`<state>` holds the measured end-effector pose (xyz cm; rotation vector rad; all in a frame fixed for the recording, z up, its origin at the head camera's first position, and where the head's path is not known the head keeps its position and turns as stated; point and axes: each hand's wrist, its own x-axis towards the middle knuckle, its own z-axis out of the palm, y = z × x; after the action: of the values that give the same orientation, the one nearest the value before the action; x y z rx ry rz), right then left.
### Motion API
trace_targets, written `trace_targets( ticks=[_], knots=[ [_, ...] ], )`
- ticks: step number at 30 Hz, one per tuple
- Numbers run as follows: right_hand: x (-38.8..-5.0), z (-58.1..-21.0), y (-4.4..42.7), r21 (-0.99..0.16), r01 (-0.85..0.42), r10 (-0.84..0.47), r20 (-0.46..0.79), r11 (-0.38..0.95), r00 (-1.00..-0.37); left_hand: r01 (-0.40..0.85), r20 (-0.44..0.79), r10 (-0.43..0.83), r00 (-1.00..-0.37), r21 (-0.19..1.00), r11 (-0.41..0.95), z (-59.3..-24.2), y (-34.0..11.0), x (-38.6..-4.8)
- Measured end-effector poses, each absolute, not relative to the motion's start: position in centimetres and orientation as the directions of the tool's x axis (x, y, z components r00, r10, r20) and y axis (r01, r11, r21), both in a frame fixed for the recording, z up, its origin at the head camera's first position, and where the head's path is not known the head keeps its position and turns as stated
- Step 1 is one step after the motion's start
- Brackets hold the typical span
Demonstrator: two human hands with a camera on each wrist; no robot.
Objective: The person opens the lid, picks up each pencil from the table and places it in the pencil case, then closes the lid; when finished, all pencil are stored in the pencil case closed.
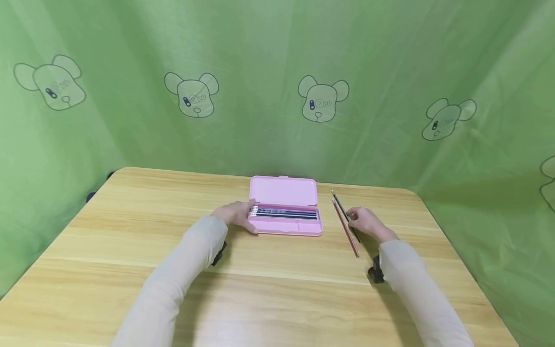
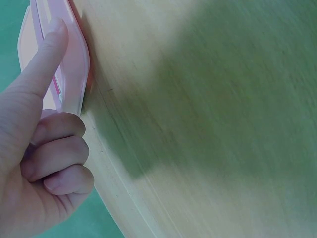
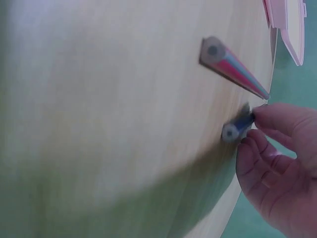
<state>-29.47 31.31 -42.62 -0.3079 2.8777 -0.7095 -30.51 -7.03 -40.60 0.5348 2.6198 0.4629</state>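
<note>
A pink pencil case [image 1: 284,227] lies with its lid raised at the back middle of the table in the head view. Several dark pencils [image 1: 286,213] lie side by side in its long compartment. My left hand [image 1: 235,214] holds the case's left end, with the thumb on its near side; in the left wrist view the lower fingers are curled. To the right of the case, my right hand [image 1: 366,222] pinches a dark pencil [image 3: 231,132] between thumb and fingertips, low over the table. A red-striped pencil [image 1: 346,228] lies just left of it.
The light wooden table [image 1: 277,299] reaches back to a green curtain [image 1: 260,135] printed with bear heads. The lid [image 1: 284,191] of the case leans toward the table's back edge. A small black device [image 1: 376,271] sits under the right wrist.
</note>
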Motion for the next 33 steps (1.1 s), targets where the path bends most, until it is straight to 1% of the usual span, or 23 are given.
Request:
trace_targets(
  ticks=[6,14,21,25,33],
  knots=[
    [-29.3,-42.6,30.8,-0.456,-0.104,-0.179,-0.126,0.884,-0.976,0.293,-0.339,0.439,-0.832,0.405,0.866,-40.5,-7.0,-30.4],
    [-29.4,-42.8,30.2,-0.381,-0.109,-0.165,-0.117,0.918,-0.979,0.285,-0.342,0.436,-0.832,0.41,0.866,-40.6,-7.0,-30.4],
    [-29.5,-42.5,29.8,-0.357,-0.074,-0.134,-0.148,0.931,-0.98,0.299,-0.336,0.443,-0.831,0.402,0.866,-40.8,-7.1,-30.7],
    [-29.5,-42.4,29.8,-0.372,-0.077,-0.139,-0.144,0.925,-0.98,0.3,-0.335,0.442,-0.832,0.398,0.867,-40.8,-7.1,-30.7],
    [-29.3,-42.5,30.7,-0.461,-0.112,-0.181,-0.108,0.88,-0.978,0.306,-0.322,0.451,-0.832,0.411,0.859,-40.9,-7.1,-30.7]
  ],
)
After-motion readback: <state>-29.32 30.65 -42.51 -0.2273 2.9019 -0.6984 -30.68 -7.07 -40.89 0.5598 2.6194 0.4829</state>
